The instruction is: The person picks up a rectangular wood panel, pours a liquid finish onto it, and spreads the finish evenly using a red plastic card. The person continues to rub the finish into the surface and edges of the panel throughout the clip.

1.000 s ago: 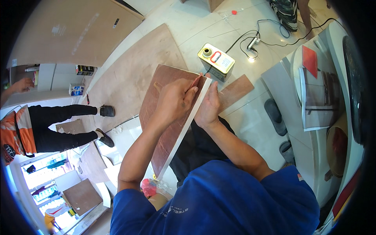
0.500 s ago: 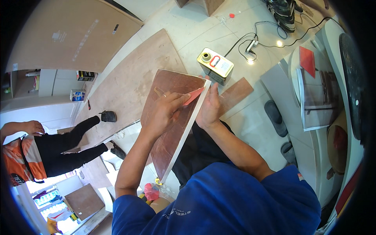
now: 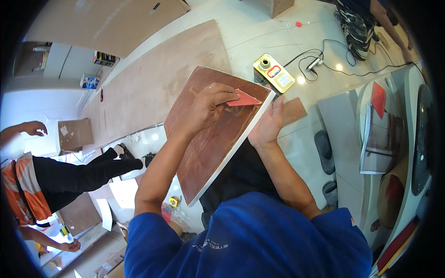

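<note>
A brown board (image 3: 218,134) with a white edge is tilted in front of me. My left hand (image 3: 204,109) is closed on a red flat spreader (image 3: 243,98), its edge against the board's face near the far right corner. A short brown stick-like piece (image 3: 194,91) shows behind the fingers; whether it belongs to the spreader I cannot tell. My right hand (image 3: 268,125) supports the board at its white right edge, thumb along the outside and some fingers hidden behind. Just beyond that corner stands a yellow metal can (image 3: 274,74) with its round spout uncapped.
Behind the can a black cable (image 3: 320,50) runs to a power strip (image 3: 314,64). Large brown sheets (image 3: 185,60) lie at far left. Grey slippers (image 3: 324,150) are at right, a yellow tape measure (image 3: 174,201) below the board. A co-worker (image 3: 69,176) is at left.
The board appears farther right and shows more of its face. My left hand and the spreader have shifted right and slightly up with it. The co-worker at left has changed stance.
</note>
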Available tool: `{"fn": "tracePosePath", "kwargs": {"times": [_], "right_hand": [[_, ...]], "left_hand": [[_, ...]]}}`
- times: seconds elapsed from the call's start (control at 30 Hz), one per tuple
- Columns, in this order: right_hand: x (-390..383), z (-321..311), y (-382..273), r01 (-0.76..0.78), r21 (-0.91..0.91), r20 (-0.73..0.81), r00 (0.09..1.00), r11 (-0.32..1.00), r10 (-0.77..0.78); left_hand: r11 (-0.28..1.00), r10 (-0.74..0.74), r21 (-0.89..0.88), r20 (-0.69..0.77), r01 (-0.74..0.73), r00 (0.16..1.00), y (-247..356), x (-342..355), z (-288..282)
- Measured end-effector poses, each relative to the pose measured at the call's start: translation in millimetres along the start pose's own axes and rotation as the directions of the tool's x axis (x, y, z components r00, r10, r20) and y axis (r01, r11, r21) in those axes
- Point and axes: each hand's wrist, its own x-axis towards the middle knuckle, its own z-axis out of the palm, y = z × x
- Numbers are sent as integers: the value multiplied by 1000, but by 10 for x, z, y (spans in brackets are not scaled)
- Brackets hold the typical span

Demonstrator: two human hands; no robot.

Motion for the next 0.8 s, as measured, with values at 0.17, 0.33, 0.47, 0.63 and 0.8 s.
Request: {"fn": "tracePosePath", "kwargs": {"times": [0.17,0.33,0.47,0.63,0.8], "right_hand": [[15,-89,-6,-19,-12,-55,998,1000,19],[16,-101,-37,-57,6,-11,998,998,57],[11,-105,-45,-62,17,-3,998,998,62],[6,-97,-46,-69,43,44,997,997,68],[-4,-73,-64,-73,28,12,997,997,73]], "left_hand": [[994,-99,-41,-34,97,995,-187,-349,-188],[974,-227,6,-27,227,974,-146,-322,-333],[987,-158,44,59,156,986,-10,-146,-396],[987,-119,-92,114,130,986,50,-151,-520],[975,-118,-163,192,150,974,58,-262,-614]]}}
